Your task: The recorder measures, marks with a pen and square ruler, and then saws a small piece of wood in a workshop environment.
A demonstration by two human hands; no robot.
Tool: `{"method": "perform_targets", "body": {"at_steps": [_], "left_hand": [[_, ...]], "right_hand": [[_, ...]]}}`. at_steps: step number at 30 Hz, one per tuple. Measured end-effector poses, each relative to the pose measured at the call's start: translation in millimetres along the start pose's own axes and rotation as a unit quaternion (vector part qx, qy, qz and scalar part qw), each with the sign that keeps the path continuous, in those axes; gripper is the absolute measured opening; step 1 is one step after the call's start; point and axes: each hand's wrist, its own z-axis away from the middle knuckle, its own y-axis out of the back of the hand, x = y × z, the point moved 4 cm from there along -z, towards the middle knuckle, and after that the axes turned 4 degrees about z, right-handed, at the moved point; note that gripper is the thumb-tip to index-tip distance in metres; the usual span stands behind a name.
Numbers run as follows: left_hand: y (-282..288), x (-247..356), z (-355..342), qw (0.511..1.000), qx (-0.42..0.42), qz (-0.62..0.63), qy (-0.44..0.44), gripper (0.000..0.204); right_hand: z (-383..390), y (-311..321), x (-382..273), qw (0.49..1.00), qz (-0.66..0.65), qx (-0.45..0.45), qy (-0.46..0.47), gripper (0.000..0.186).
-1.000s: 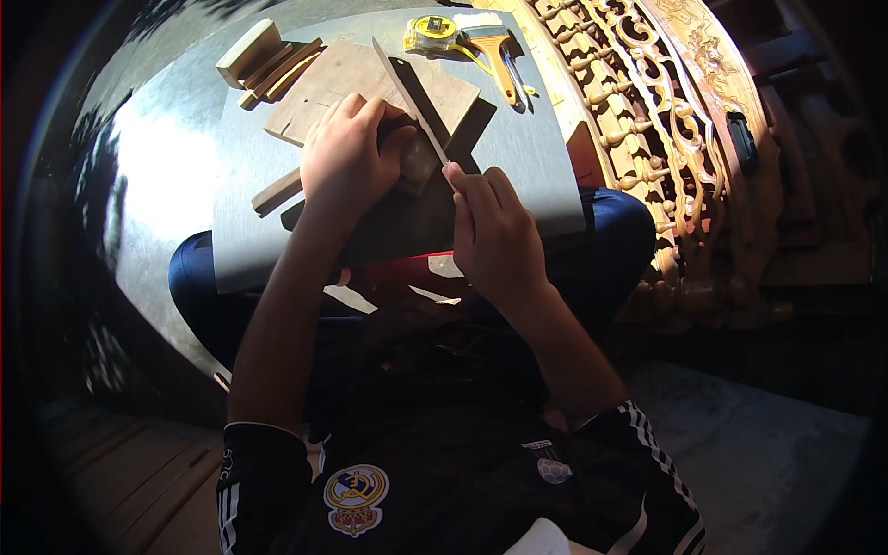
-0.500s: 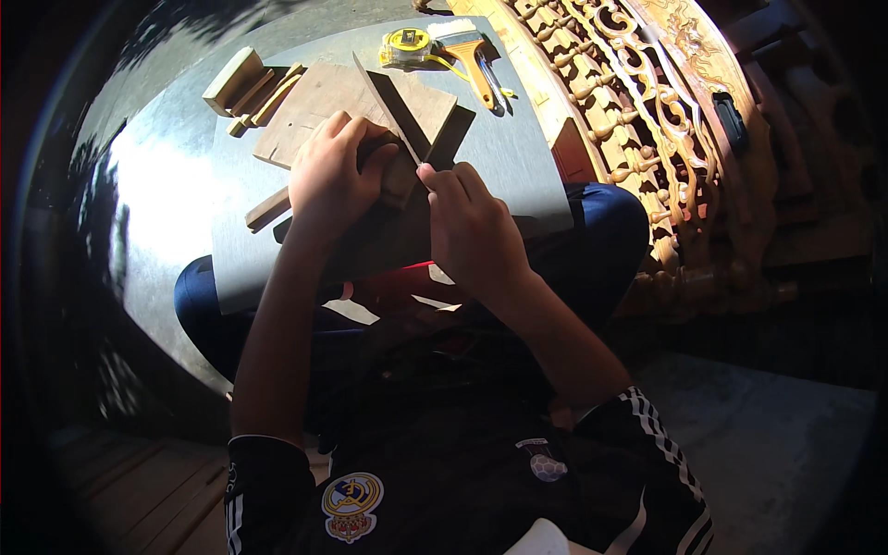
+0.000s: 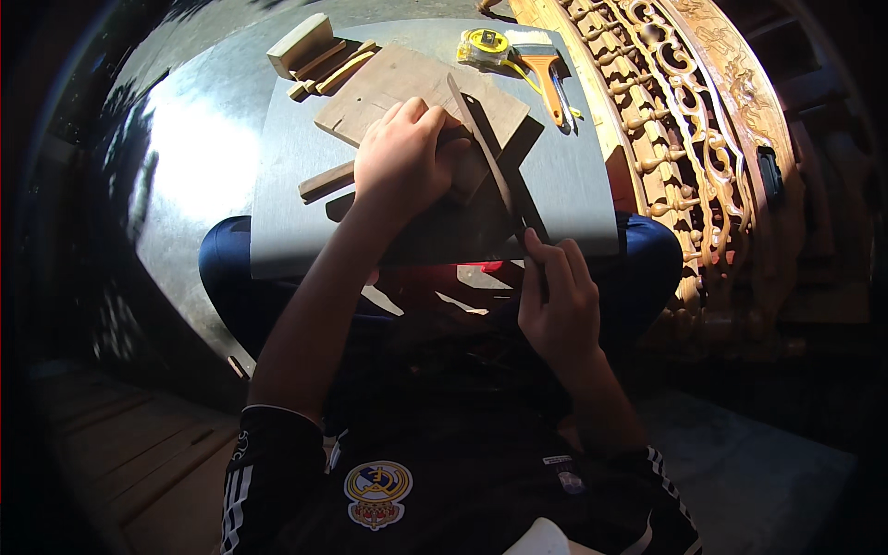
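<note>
My left hand (image 3: 400,155) is closed over a dark piece of wood (image 3: 470,178), pressing it against a flat wooden board (image 3: 393,83). A wooden strip (image 3: 327,181) sticks out to the left from beneath that hand. In my right hand (image 3: 566,301), nearer my body, is the handle end of a thin handsaw (image 3: 481,139). Its long, narrow blade slants away up and left, past the fingers of my left hand and beside the held wood. The blade's exact contact with the wood is hard to make out in shadow.
On the grey work surface (image 3: 287,213), a wood block and small strips (image 3: 338,69) lie far left. A yellow tape measure (image 3: 483,44) and a paintbrush (image 3: 548,79) with an orange handle lie far right. Carved wooden furniture (image 3: 684,139) stands close along the right.
My right hand has drawn the saw back toward my body, down and right. My left hand keeps its hold on the wood. The whole view has shifted, so the work surface appears farther right.
</note>
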Motion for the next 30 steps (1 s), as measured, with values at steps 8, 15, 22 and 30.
{"method": "perform_targets", "body": {"at_steps": [8, 15, 22, 30], "left_hand": [[1, -2, 1, 1.0, -0.01, 0.004, 0.018, 0.025], [0, 1, -1, 1.0, -0.003, 0.0, 0.004, 0.025], [-1, -2, 1, 1.0, -0.015, 0.003, 0.015, 0.025], [2, 2, -1, 1.0, 0.012, 0.004, -0.003, 0.021]], "right_hand": [[-51, -32, 4, 1.0, 0.011, 0.003, 0.012, 0.032], [16, 12, -7, 1.0, -0.006, -0.012, -0.027, 0.031], [-58, -31, 8, 1.0, -0.019, -0.005, 0.008, 0.031], [7, -14, -7, 1.0, 0.02, -0.014, 0.003, 0.037]]}}
